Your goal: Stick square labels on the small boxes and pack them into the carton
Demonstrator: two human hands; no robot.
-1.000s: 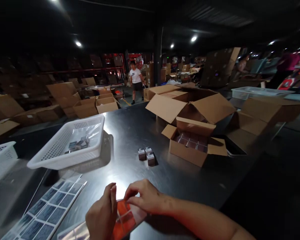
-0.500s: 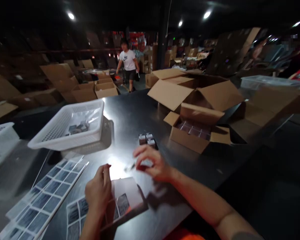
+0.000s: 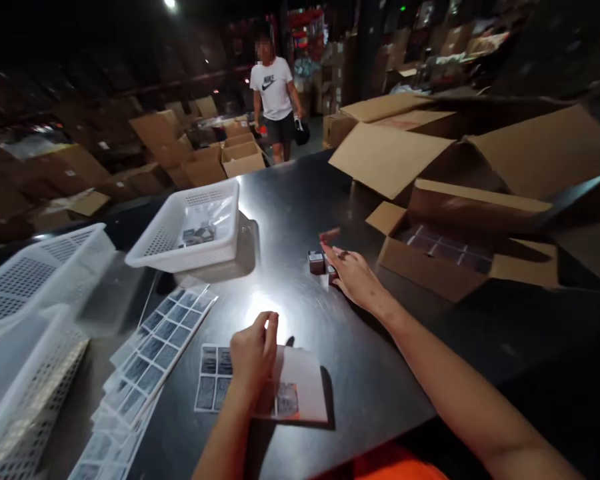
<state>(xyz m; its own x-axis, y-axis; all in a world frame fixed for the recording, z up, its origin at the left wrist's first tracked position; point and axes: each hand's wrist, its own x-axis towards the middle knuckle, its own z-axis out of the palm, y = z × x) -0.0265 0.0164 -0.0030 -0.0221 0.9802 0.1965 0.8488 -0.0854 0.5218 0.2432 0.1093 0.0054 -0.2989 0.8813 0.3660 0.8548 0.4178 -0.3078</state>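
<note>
My left hand [image 3: 253, 353] pinches the near-left part of a label sheet [image 3: 300, 387] and holds it down on the dark table [image 3: 290, 200]. The sheet has a few grey labels left and bare backing on its right side. My right hand [image 3: 353, 275] is stretched out, fingers spread, over a small cluster of little dark boxes [image 3: 316, 261] in the middle of the table and touches them. Whether a label sticks to its fingertips is not visible.
A white basket [image 3: 180, 233] with a few little boxes stands at the left, and another white basket [image 3: 30, 280] further left. Label sheets [image 3: 155, 340] lie stacked beside my left hand. An open carton [image 3: 410, 263] of little boxes and bigger cartons [image 3: 395, 147] stand right. A person [image 3: 275, 93] walks beyond the table.
My right hand lifted from the label sheet and reached forward to the little boxes. My left hand stayed on the sheet. The view tilted down and left; the person beyond has come closer.
</note>
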